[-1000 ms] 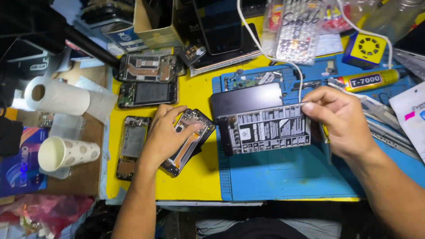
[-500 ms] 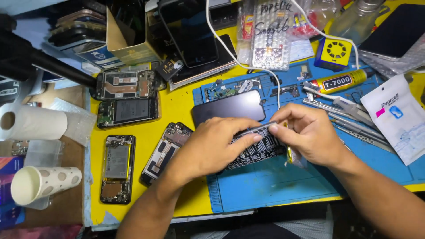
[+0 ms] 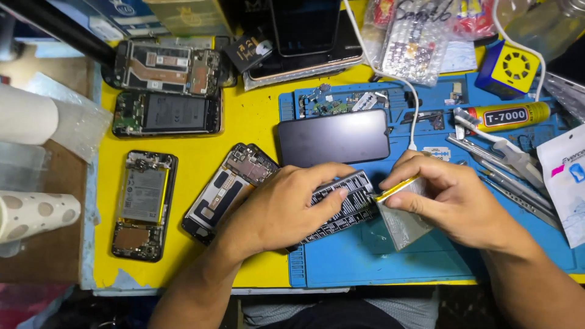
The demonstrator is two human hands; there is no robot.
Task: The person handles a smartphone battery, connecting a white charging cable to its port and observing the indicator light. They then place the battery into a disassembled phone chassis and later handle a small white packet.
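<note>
My left hand (image 3: pixel 286 207) presses down on a black phone battery (image 3: pixel 344 201) with white print, which lies on the blue work mat (image 3: pixel 378 262). My right hand (image 3: pixel 451 198) pinches a thin yellow-edged strip (image 3: pixel 396 187) at the battery's right end, with a clear film sheet (image 3: pixel 405 222) under the fingers. An opened phone body (image 3: pixel 228 189) with bare boards lies just left of my left hand on the yellow table top (image 3: pixel 195 140). A dark phone back panel (image 3: pixel 334 137) rests on the mat beyond the battery.
Three more opened phones (image 3: pixel 143 204) (image 3: pixel 166 114) (image 3: pixel 167 66) lie to the left. A yellow glue tube (image 3: pixel 509 116), metal tweezers (image 3: pixel 506 155), a white cable (image 3: pixel 390 76), a small yellow-blue box (image 3: pixel 510 67) and bagged parts (image 3: pixel 567 189) sit at the right. A paper cup (image 3: pixel 36 213) stands far left.
My left hand left the opened phone body and came onto the battery. My right hand shifted to the battery's right end and now pinches the yellow strip.
</note>
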